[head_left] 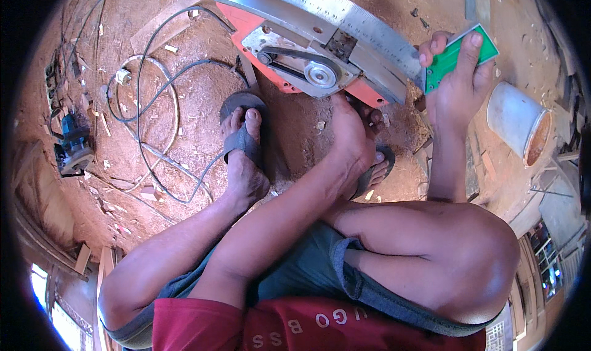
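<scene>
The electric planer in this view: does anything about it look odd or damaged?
Yes. The electric planer has its drive belt and silver pulley exposed on its visible side, which looks odd because such moving parts usually sit behind a cover. No clear breakage shows.

I see the planer at twelve o'clock, its belt and pulleys bare. At one o'clock the left hand holds its lower edge, fingers partly hidden from me. At two o'clock the right hand grips the square by its green handle, the ruled blade running along the planer's sole. I make out a bucket near three, a blue tool at nine, and looped cable around ten.
</scene>
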The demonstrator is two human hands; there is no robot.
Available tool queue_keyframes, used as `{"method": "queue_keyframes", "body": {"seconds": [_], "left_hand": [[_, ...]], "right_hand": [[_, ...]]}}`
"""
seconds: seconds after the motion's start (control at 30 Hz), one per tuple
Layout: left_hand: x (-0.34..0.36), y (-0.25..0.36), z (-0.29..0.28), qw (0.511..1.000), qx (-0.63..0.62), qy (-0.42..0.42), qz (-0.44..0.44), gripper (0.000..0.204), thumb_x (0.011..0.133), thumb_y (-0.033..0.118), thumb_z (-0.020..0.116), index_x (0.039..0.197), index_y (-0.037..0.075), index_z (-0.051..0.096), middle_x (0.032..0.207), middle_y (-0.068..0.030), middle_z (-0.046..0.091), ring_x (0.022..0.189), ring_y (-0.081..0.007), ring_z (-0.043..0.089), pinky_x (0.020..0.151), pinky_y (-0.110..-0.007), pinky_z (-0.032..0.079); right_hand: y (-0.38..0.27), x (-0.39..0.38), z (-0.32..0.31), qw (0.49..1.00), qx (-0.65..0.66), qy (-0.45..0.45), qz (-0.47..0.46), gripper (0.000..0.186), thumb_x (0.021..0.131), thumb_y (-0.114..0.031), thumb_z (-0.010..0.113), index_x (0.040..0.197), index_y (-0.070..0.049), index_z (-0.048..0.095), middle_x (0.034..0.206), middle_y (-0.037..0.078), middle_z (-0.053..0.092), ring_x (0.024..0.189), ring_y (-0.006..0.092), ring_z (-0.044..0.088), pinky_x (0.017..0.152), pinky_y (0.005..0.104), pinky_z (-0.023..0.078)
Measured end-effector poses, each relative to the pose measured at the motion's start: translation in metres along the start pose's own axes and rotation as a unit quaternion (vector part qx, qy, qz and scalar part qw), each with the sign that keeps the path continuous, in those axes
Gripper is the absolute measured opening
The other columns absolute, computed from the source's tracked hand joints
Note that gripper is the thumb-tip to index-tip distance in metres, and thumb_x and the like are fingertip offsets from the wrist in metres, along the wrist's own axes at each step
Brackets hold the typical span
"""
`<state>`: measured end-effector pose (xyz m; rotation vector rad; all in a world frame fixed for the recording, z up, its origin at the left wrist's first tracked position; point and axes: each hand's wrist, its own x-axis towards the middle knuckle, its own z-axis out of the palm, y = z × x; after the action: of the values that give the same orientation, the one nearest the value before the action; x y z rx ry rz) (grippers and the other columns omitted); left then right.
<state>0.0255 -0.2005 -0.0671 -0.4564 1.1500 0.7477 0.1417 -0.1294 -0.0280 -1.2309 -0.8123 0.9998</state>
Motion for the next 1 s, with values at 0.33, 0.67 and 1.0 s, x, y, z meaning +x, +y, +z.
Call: {"method": "queue_keyframes", "body": {"seconds": [0.33, 0.67, 1.0], "left_hand": [[0.000, -0.001, -0.002, 1.000, 0.020, -0.010, 0.017, 0.061, 0.100, 0.073, 0.029, 0.106, 0.019, 0.058, 0.078, 0.0054, 0.047, 0.068, -0.0114, 0.040, 0.063, -0.031, 0.035], [0.005, -0.004, -0.005, 0.999, 0.024, -0.012, 0.030, 0.063, 0.100, 0.073, 0.027, 0.107, 0.019, 0.058, 0.079, 0.0053, 0.049, 0.068, -0.0119, 0.040, 0.063, -0.031, 0.035], [0.008, -0.005, -0.008, 0.999, 0.019, -0.007, 0.026, 0.061, 0.101, 0.071, 0.025, 0.107, 0.019, 0.057, 0.079, 0.0044, 0.048, 0.068, -0.0124, 0.041, 0.063, -0.031, 0.035]], "right_hand": [[-0.007, -0.008, 0.002, 0.999, 0.031, -0.002, 0.012, 0.027, 0.110, -0.031, 0.045, 0.096, -0.008, 0.045, 0.072, 0.012, 0.060, 0.059, 0.0210, 0.059, 0.057, 0.0332, 0.050], [-0.006, -0.012, -0.001, 0.999, 0.044, 0.003, 0.023, 0.027, 0.110, -0.031, 0.045, 0.096, -0.008, 0.046, 0.073, 0.012, 0.060, 0.059, 0.0210, 0.058, 0.057, 0.0339, 0.050], [0.000, -0.015, -0.005, 0.999, 0.046, -0.011, 0.019, 0.027, 0.110, -0.031, 0.043, 0.096, -0.008, 0.046, 0.074, 0.012, 0.060, 0.060, 0.0210, 0.059, 0.058, 0.0339, 0.051]]}}
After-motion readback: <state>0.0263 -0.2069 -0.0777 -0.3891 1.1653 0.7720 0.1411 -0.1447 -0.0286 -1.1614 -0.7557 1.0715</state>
